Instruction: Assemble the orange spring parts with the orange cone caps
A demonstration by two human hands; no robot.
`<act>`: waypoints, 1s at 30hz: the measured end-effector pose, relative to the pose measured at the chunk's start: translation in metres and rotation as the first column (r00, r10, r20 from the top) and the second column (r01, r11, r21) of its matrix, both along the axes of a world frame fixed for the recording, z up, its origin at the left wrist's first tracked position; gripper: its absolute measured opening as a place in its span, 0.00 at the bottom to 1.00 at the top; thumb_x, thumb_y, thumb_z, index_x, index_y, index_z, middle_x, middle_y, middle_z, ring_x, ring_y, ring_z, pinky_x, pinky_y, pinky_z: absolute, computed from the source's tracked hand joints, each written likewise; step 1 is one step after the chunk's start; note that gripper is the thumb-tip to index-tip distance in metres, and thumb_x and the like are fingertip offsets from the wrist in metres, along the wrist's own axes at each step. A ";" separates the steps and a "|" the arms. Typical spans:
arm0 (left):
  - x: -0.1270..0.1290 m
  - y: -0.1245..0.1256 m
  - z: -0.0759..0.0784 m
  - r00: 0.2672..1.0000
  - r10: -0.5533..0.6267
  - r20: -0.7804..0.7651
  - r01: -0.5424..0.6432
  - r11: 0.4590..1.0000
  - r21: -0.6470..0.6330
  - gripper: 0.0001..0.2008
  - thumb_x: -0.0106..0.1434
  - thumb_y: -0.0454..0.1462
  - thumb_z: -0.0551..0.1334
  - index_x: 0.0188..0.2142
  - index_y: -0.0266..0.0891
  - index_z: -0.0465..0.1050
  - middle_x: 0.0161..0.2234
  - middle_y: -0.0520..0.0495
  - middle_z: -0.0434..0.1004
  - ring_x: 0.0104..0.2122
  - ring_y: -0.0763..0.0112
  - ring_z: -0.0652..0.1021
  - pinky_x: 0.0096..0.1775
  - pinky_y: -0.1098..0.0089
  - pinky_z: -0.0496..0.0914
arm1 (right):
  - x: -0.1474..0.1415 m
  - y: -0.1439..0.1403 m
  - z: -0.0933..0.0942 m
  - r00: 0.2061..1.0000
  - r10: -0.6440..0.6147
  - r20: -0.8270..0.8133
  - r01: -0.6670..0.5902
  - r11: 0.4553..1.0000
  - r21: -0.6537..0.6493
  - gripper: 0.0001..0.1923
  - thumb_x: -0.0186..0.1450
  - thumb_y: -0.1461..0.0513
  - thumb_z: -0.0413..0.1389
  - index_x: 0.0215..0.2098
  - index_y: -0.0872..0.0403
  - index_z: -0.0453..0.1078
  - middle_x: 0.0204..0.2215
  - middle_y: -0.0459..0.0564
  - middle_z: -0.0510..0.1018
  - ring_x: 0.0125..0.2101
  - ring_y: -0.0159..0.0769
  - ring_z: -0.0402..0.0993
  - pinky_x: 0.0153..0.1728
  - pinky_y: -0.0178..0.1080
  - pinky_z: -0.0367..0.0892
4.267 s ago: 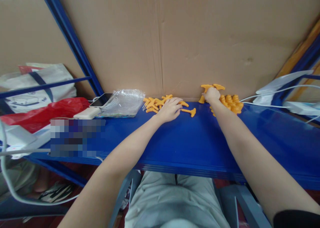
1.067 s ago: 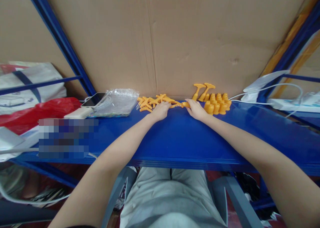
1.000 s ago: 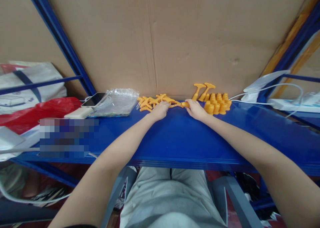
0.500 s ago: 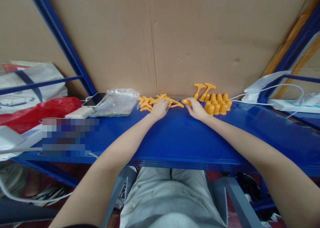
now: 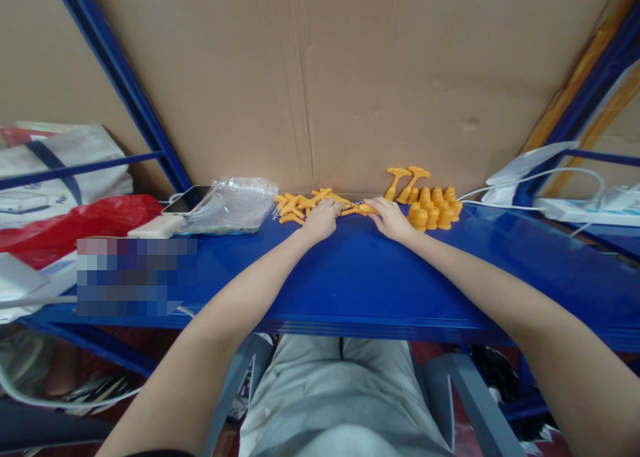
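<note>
"Clutter?"

"Left side of the blue table (image 5: pixel 350 280): one white tote bag (image 5: pixel 100 151), dark-striped; one red plastic bag (image 5: pixel 100 213); one white block (image 5: pixel 157 227); one dark-screened phone (image 5: pixel 187 201), its edge against a flat pack (image 5: pixel 245 207) in clear wrap. Right side: one white power strip (image 5: pixel 570 210). Rear: cardboard sheet (image 5: pixel 400 77), upright, closing off the back edge."

"Obstructions?"

"Orange cups (image 5: pixel 436 211), standing just beside the right hand (image 5: pixel 394 222). The left hand (image 5: pixel 320 223) covers part of a heap (image 5: pixel 291 207) of branching orange pieces."

"Quantities?"

"T-topped orange pieces (image 5: pixel 399 172): two, upright, behind the right hand. Cups: one tight group, rows overlapping, exact number not tellable. Heap: one, its pieces crossed over each other, likewise uncountable. Bare hands: two."

"Condition of the hands?"

"Right: fingers and thumb closed around the end of one orange piece (image 5: pixel 359 209). Left: fingers bent over the heap's right part; whether they grip anything cannot be told."

"Location of the held piece?"

"Between the two hands, near the table's back edge, lying roughly crosswise. Right end under the right fingers; left end near the left fingertips, contact there unclear."
</note>
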State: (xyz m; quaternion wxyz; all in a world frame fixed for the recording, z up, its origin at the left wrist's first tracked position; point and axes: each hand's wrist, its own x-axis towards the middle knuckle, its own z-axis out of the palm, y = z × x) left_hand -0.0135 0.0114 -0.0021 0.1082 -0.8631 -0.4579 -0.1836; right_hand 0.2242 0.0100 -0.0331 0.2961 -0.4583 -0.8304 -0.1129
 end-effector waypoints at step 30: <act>-0.009 0.021 -0.014 0.936 -0.339 0.089 0.322 0.932 0.168 0.10 0.72 0.32 0.55 0.44 0.36 0.76 0.44 0.39 0.80 0.48 0.57 0.79 0.54 0.55 0.72 | -0.004 0.013 -0.018 0.974 0.210 -0.083 -0.199 0.973 0.116 0.29 0.74 0.60 0.49 0.72 0.51 0.62 0.48 0.59 0.75 0.45 0.47 0.76 0.48 0.51 0.75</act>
